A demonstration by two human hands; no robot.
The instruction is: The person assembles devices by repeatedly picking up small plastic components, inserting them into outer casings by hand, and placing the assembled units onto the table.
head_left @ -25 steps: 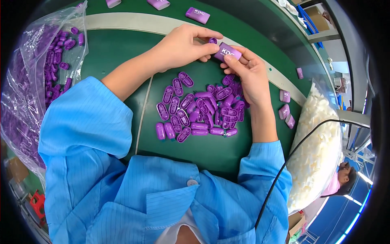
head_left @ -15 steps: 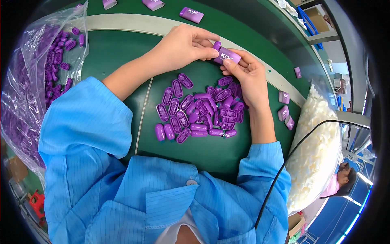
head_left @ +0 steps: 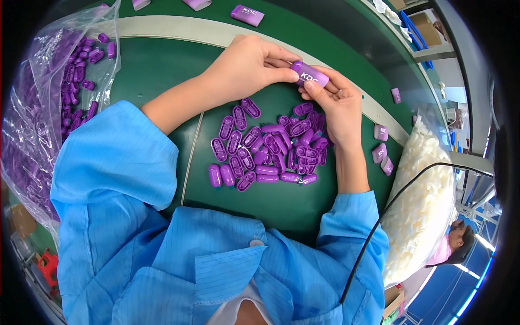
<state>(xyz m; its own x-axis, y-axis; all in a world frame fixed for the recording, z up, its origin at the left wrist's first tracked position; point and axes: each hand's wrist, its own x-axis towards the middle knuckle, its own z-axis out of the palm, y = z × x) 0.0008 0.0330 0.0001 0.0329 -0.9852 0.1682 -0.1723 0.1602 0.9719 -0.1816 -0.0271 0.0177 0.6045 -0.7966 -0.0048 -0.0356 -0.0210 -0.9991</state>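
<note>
Above the bench, my right hand (head_left: 344, 111) grips a flat lilac plastic case (head_left: 315, 76) with white lettering, thumb on its face and fingers behind. At the case's left end sits a darker purple cap (head_left: 296, 65), lined up with the case; I cannot tell how far it is pushed in. My left hand (head_left: 252, 67) is closed on that cap, thumb below and fingers on top. Just below both hands lies a heap of purple caps (head_left: 272, 143), several with their hollow, ribbed insides facing up, others showing smooth rounded tops.
On the left, a clear plastic bag (head_left: 40, 108) bulges with purple caps. A clear bag of cream-coloured pieces (head_left: 420, 200) stands at the right, with a black cable (head_left: 374, 233) before it. Finished-looking lilac cases (head_left: 247, 15) lie on the green belt beyond the pale rail (head_left: 173, 28).
The cap, which stood tilted at the case's end, now lies in line with it. Both hands have shifted slightly right and down with the parts.
</note>
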